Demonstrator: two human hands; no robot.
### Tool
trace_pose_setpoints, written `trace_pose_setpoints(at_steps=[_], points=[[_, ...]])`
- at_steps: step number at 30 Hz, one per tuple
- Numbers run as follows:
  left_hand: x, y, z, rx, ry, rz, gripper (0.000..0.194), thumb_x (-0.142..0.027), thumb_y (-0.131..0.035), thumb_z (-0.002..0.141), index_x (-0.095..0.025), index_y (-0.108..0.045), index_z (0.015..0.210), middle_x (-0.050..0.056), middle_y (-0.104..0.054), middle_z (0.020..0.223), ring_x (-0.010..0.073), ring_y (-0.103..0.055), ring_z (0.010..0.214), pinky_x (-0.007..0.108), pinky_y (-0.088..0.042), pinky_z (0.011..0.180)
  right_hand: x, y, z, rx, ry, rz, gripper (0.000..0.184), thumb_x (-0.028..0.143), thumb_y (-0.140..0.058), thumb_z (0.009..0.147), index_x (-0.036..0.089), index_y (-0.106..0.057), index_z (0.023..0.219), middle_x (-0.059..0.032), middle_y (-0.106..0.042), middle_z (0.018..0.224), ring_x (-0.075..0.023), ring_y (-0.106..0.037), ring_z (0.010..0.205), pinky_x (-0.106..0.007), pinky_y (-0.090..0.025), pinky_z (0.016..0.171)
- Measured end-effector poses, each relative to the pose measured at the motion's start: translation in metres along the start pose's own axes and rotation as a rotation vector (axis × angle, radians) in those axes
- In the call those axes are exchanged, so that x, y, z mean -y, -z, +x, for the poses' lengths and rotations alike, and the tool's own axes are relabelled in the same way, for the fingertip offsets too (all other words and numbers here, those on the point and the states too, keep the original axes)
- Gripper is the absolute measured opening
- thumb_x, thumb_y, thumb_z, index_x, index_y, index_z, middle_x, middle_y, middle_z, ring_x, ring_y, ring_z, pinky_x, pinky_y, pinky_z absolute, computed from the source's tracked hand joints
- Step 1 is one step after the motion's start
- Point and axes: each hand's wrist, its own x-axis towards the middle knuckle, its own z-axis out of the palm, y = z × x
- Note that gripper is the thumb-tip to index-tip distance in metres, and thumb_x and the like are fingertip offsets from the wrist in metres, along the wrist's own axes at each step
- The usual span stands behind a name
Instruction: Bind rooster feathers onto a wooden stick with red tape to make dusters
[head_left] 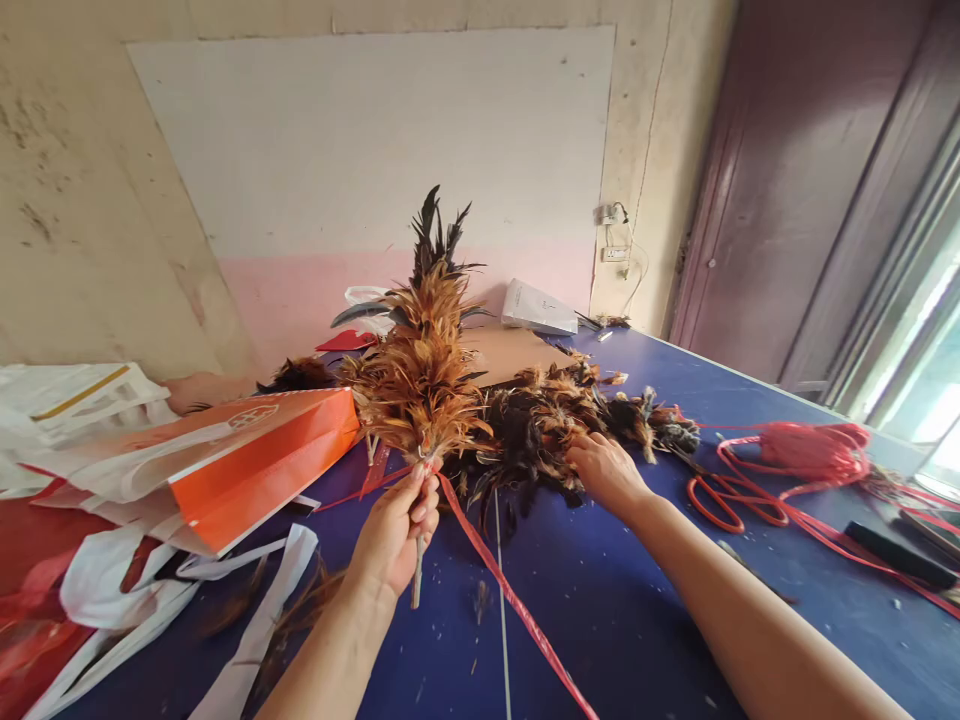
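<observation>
My left hand [401,525] is closed around the thin stick of a feather duster [431,370], which stands upright with brown-orange feathers below and black ones at its tip. From the binding at my left fingers, a red plastic strip [510,590] runs down toward the table's front edge. My right hand [606,472] reaches into a pile of loose black and brown feathers [529,425] to the right of the duster. Its fingers are bent down against the feathers, and the fingertips are partly hidden among them.
An orange and white paper bag [262,470] lies on the left, with white straps [247,620] before it. On the blue table [600,610], a bundle of red plastic strip [814,452] and orange-handled scissors [716,500] lie right. Behind stands a white box [538,307].
</observation>
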Motion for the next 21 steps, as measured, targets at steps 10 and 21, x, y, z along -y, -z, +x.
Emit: trace_pose_setpoints(at_steps=[10, 21], points=[[0.001, -0.006, -0.005, -0.058, -0.038, -0.027, 0.024, -0.028, -0.073, 0.067, -0.01, -0.062, 0.079, -0.004, -0.047, 0.062, -0.0026, -0.026, 0.039, 0.012, -0.017, 0.035, 0.0, 0.002, -0.001, 0.036, -0.022, -0.055, 0.021, 0.014, -0.045, 0.08, 0.018, -0.065, 0.074, -0.008, -0.064, 0.088, -0.0209, -0.053, 0.086, -0.03, -0.035, 0.072], [0.003, -0.006, -0.004, -0.035, -0.053, -0.019, 0.032, -0.028, -0.074, 0.066, -0.006, -0.065, 0.087, -0.003, -0.049, 0.063, -0.0031, -0.028, 0.039, 0.01, -0.018, 0.034, 0.009, 0.041, 0.006, -0.029, -0.295, 1.489, 0.04, 0.032, -0.067, 0.065, 0.017, -0.054, 0.099, 0.0012, -0.061, 0.067, -0.0079, -0.05, 0.047, -0.019, -0.035, 0.043]])
